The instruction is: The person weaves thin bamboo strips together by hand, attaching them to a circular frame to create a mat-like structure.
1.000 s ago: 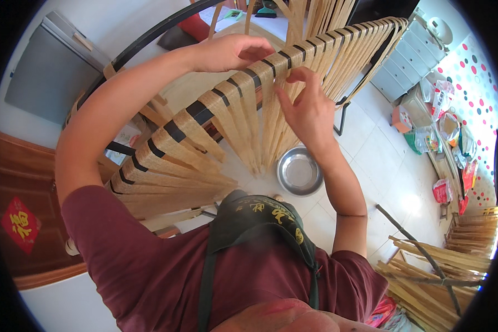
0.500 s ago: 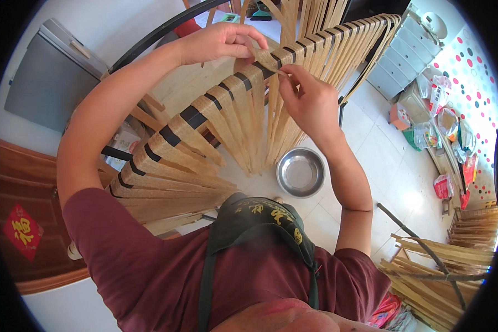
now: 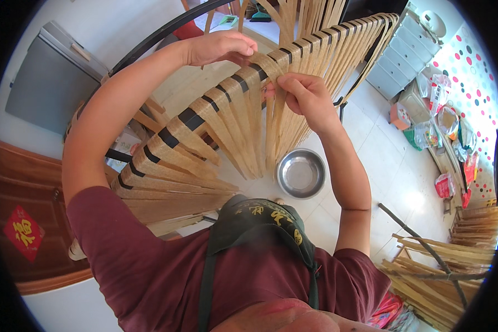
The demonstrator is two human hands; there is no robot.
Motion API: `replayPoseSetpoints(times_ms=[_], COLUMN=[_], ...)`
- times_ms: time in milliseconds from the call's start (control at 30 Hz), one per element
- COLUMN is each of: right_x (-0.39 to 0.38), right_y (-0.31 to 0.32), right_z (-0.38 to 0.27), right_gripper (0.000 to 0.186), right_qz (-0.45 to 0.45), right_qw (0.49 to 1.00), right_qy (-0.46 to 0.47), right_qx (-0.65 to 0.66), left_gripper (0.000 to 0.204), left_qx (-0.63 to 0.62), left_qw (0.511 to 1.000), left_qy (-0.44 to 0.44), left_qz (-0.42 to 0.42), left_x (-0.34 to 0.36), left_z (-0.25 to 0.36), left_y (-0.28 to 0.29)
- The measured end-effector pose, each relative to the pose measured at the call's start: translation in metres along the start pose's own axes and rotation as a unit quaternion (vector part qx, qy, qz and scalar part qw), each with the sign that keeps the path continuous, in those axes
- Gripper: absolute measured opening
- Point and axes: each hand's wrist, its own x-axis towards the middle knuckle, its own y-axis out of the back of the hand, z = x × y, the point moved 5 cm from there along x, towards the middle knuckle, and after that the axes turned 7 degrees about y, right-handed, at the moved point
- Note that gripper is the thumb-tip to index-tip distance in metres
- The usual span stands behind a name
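A long black bar crosses the view diagonally, wrapped with many tan flat fibre strips that hang down beneath it in fanned bundles. At its upper middle, one strip lies over the bar between my two hands. My left hand is closed on this strip at the far side of the bar, its lower fingertips partly hidden. My right hand pinches the same strip on the near side, thumb and forefinger together and other fingers curled.
A steel basin sits on the tiled floor below. A grey drawer unit and bags line the right wall. A pole and loose strips are at lower right, a wooden door at left.
Both hands have closed on a strip, which was raised in a loop half a second ago and now lies flatter over the bar. My left hand has shifted slightly down.
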Motion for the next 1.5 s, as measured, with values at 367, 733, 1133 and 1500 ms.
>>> replayPoseSetpoints(times_ms=[367,733,1133,1500], right_x=[-0.010,-0.008,0.010,0.015], right_y=[0.008,0.010,0.035,0.023], right_z=[0.003,-0.024,-0.023,-0.005], right_gripper=[0.043,0.046,0.026,0.032], right_qz=[0.167,0.149,0.034,-0.024], right_qw=[0.836,0.802,0.994,0.999], right_qy=[0.279,0.269,0.046,-0.006], right_qx=[-0.442,-0.512,-0.097,0.031], left_gripper=[0.035,0.043,0.019,0.024], left_qx=[0.088,0.075,0.081,-0.060], left_qw=[0.987,0.994,0.992,0.997], left_qy=[-0.068,-0.043,-0.059,-0.013], left_qz=[0.117,0.063,0.079,0.057], left_x=[0.018,0.024,0.019,0.032], left_z=[0.006,0.003,0.034,0.000], left_y=[-0.010,-0.001,0.007,0.010])
